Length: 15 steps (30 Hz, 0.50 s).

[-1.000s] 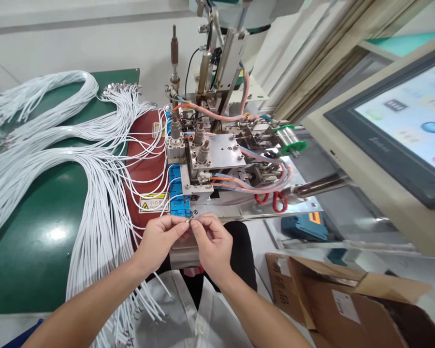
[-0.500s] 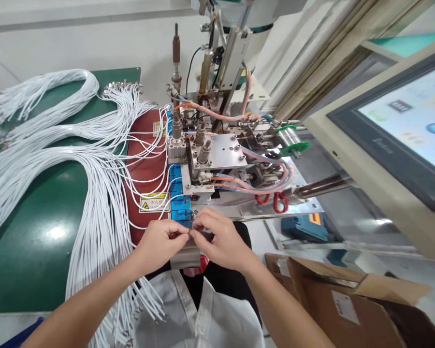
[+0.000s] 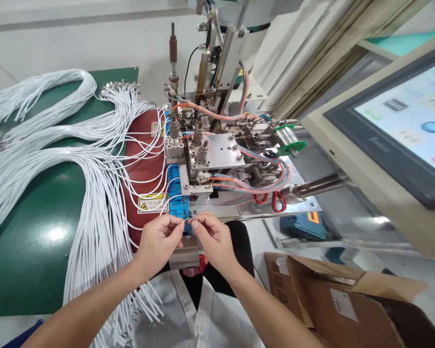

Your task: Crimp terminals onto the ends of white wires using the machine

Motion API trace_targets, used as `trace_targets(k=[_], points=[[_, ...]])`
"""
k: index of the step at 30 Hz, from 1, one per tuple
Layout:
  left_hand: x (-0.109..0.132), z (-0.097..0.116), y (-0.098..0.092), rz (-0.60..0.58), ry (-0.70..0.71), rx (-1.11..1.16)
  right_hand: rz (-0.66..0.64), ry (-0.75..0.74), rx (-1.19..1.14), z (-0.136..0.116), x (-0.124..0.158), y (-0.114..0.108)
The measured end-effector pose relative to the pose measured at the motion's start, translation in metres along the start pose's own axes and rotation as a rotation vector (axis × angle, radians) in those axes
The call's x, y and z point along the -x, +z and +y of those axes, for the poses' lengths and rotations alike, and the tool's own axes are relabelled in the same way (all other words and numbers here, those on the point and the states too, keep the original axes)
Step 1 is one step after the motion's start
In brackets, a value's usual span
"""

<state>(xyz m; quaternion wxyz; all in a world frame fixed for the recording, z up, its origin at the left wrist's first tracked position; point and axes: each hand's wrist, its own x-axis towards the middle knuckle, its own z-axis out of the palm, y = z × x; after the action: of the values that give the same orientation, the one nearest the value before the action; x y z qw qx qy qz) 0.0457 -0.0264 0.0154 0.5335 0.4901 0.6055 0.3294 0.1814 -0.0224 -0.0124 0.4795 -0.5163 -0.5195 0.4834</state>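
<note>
My left hand [image 3: 161, 240] is closed in a pinch on a white cable [image 3: 134, 226] close to its end. The cable runs in from the bundle at left and passes behind the fingers. Opposite it, my right hand [image 3: 214, 238] pinches the thin wire tip [image 3: 187, 220] of the same cable. Both sets of fingertips nearly meet just over the front of the blue fixture row [image 3: 179, 203]. Several white cables lead into that row from the left. How the fine wire ends lie between the fingertips is too small to make out.
A large bundle of white cables [image 3: 94, 212] hangs over the green mat [image 3: 32, 241]. Beyond the fixture stands a machine with a metal plate [image 3: 221, 150] and a green-flanged wire spool [image 3: 288, 140]. A screen [image 3: 413, 125] juts in at right, above a cardboard box [image 3: 333, 295].
My hands have risen slightly, and the fingertips have drawn a little apart, so the cable's tip now shows between them. The left hand's grip is tilted more upright.
</note>
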Motion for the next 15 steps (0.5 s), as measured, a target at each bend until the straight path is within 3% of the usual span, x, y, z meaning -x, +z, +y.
trace_targets(k=[8, 10, 12, 15], points=[[0.001, 0.002, 0.005, 0.005, -0.028, 0.022, 0.064, 0.142, -0.214, 0.002, -0.001, 0.007], [0.000, 0.001, 0.006, 0.007, -0.029, 0.026, 0.095, 0.079, -0.141, 0.002, 0.001, 0.008], [-0.001, 0.001, 0.004, -0.012, -0.013, 0.000, 0.144, -0.077, 0.032, 0.002, 0.002, 0.007], [-0.005, 0.000, -0.005, -0.055, 0.101, -0.166, 0.168, -0.255, 0.249, 0.006, 0.000, 0.002]])
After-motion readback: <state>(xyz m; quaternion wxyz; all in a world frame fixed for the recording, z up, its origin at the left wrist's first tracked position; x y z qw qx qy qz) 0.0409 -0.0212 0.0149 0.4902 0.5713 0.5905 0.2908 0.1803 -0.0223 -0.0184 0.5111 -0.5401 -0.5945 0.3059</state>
